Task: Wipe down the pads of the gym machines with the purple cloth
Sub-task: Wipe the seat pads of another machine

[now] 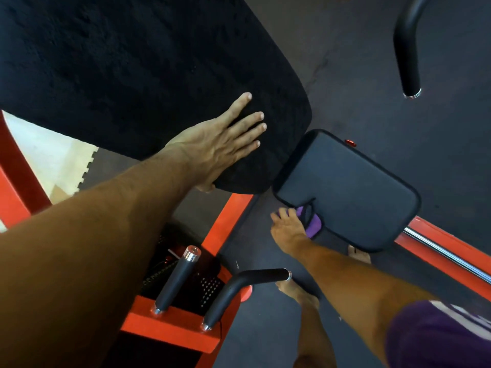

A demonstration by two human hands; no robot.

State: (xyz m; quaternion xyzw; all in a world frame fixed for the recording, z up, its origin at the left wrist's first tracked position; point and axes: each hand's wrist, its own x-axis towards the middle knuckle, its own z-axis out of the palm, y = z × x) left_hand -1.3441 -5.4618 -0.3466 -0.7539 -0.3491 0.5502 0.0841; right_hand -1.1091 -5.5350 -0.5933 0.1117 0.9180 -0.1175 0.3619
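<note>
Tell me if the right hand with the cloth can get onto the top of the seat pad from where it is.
Probably yes. The right hand holds the purple cloth at the seat pad's near edge, and nothing lies on the pad's top.

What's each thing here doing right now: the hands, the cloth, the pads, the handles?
Left hand: flat, fingers straight, resting on the back pad.
Right hand: holds the purple cloth against the seat pad's near edge.
Purple cloth: bunched, partly tucked under the pad edge.
Back pad: large, black, tilted.
Seat pad: smaller, dark, lying flat.
Black handles: untouched, fixed to the orange frame.
</note>
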